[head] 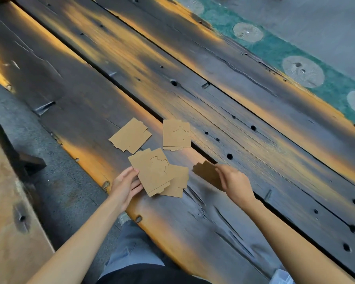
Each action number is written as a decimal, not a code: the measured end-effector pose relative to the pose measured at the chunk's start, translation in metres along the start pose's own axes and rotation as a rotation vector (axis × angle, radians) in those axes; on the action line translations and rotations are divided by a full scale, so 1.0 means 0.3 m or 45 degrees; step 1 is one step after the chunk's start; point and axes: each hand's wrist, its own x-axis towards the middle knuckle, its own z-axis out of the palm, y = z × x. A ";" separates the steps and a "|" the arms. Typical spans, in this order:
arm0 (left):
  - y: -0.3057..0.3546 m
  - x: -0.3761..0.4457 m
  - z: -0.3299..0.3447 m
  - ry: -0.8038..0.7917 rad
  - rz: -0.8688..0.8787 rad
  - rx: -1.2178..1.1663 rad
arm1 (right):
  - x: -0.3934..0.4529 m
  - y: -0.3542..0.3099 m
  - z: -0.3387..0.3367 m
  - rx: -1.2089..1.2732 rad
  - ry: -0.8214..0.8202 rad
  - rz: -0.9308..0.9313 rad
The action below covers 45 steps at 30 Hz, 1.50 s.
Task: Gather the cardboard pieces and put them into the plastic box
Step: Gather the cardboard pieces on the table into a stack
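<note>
On the wooden table (223, 111), the left hand (125, 186) pinches two overlapping cardboard pieces (152, 171), the right hand (235, 182) grips a darker piece (205, 172) just beside them, and two more pieces (176, 134) lie beyond them.

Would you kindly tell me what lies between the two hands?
In the head view, a cardboard stack held by the left hand, then bare table before the right hand.
</note>
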 end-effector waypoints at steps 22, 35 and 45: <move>0.052 -0.009 -0.014 -0.336 0.010 0.047 | 0.175 -0.444 0.096 1.216 -0.086 0.674; 0.124 0.054 -0.151 -0.151 0.030 0.072 | 0.226 -0.357 0.280 0.710 -0.264 0.661; 0.193 0.108 -0.253 -0.079 0.016 0.061 | 0.193 -0.366 0.374 0.031 -0.617 0.319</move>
